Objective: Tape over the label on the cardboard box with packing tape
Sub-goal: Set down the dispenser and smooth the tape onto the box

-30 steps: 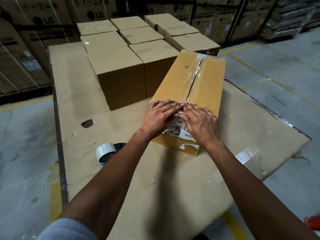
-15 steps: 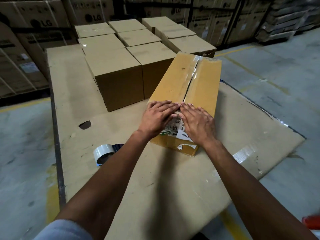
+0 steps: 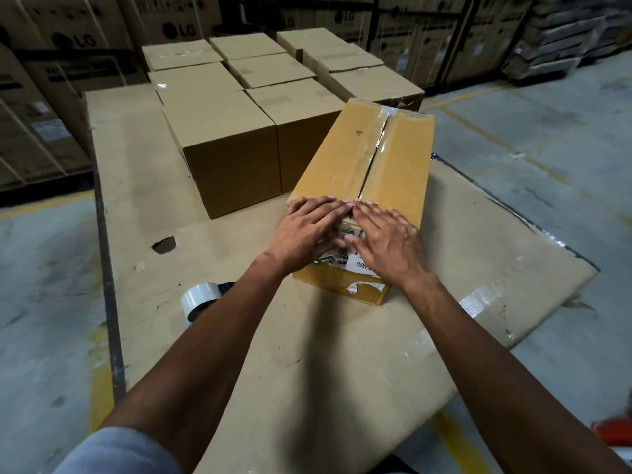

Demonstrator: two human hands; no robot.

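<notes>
Long yellow-brown cardboard box (image 3: 362, 172) on cardboard-covered worktable (image 3: 219, 336). Left hand (image 3: 306, 232) and right hand (image 3: 386, 246) flat, fingers spread, gripping nothing: pressing over white printed label (image 3: 345, 258) at near end, probably smoothing tape. Clear packing tape roll (image 3: 201, 301) parked left, within reach.

Matt tan cardboard box (image 3: 345, 155) under my palms, glossy clear tape (image 3: 379, 138) down its seam, shiny printed paper label (image 3: 349, 260), glossy plastic tape roll (image 3: 201, 300), rough matt cardboard sheet (image 3: 307, 354), dull scuffed concrete floor (image 3: 547, 138).

Bare cardboard sheet (image 3: 318, 354) nearside — stacked boxes (image 3: 232, 155) block far-left; tape roll (image 3: 200, 301) left.
</notes>
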